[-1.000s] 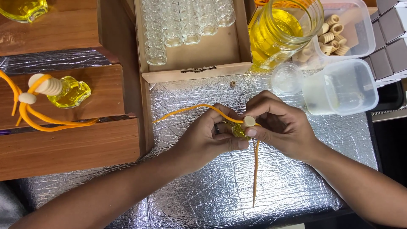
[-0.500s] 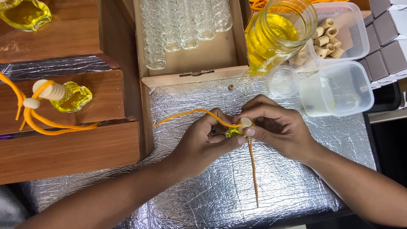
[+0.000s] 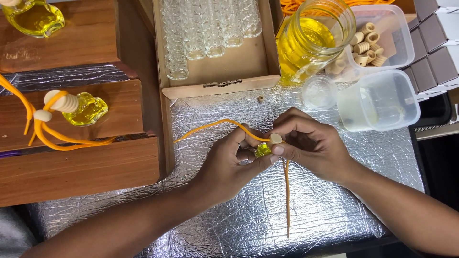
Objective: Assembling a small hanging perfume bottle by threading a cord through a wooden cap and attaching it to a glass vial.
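Head cam: compared w/ a sec ago, both hands are sitting a bit lower on the foil mat (image 3: 229,224) and the orange cord (image 3: 287,200) is hanging straighter. Left hand (image 3: 229,167) is pinching the small yellow bottle (image 3: 262,150), fingers closed round it. Right hand (image 3: 311,148) is pressing the wooden cap (image 3: 276,138) on top w/ thumb + finger, so capping looks nearly done imo.

Around: jar of yellow liquid (image 3: 311,38), tub of caps (image 3: 382,33), box of empty bottles (image 3: 210,33), finished bottle (image 3: 86,109) on the wooden step. Nothing's blocking the hands.

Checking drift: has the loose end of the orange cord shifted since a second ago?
Barely: the orange cord hangs slightly further right against the wooden box; both hands stay put.
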